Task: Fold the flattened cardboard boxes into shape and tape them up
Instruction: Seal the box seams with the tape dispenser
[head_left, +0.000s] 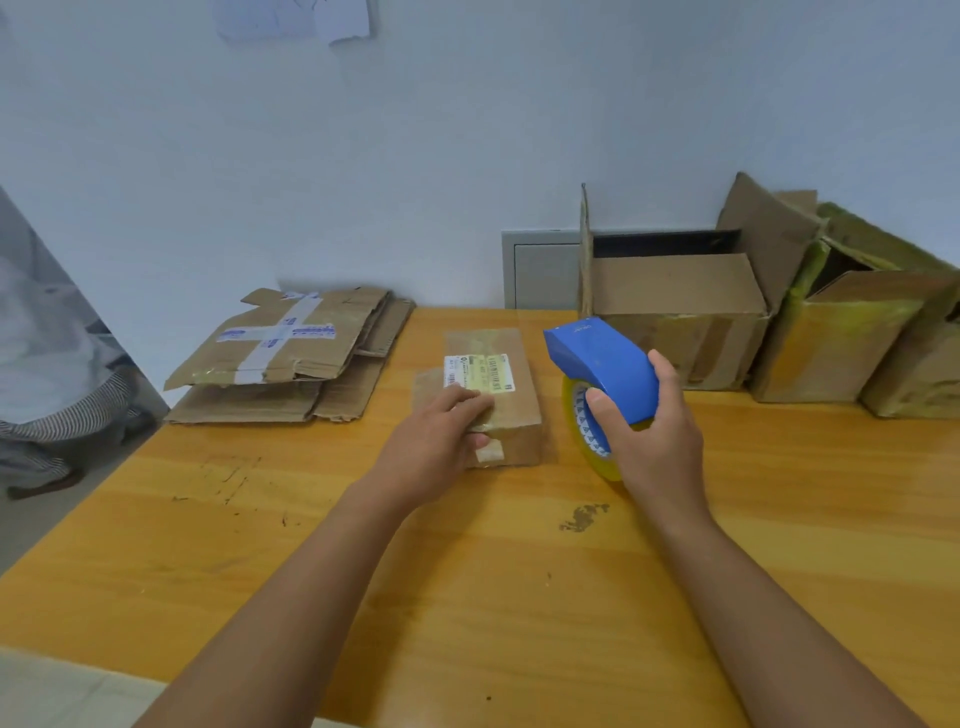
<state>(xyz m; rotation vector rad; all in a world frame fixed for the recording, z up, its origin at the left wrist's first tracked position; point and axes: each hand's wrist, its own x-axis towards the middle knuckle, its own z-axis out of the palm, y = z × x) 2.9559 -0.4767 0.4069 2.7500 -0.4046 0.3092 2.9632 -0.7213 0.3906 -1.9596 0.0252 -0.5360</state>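
Small closed brown cardboard box with a white shipping label (493, 395) lying flat near the middle of the orange-yellow wooden worktop (467, 571), its near face turned toward the camera. Left hand (436, 441) resting on the box's near left corner, fingers (467, 402) laid fairly straight and close together over the top by the label, thumb against the near face beside a scrap of pale tape. Right hand (644, 436) just right of the box, fingers curled round a blue plastic tape dispenser holding a roll of yellowish clear tape (602, 384), thumb on its side; dispenser raised beside the box, whether touching it cannot be told. Left of the box, a stack of flattened brown cardboard sheets crossed with white-and-blue tape (291, 358), reaching the worktop's left edge and overhanging it slightly. Right of the box and farther back, an open brown cardboard carton with flaps raised (675, 317), then more cartons wrapped in yellowish tape (852, 332), set along the pale wall (415, 156). Nearer than the box, a broad bare stretch of worktop marked by dark scuffs and one brown stain (582, 517). Beyond the worktop's left edge, grey floor and a person's striped trouser leg and dark shoe (57, 431).
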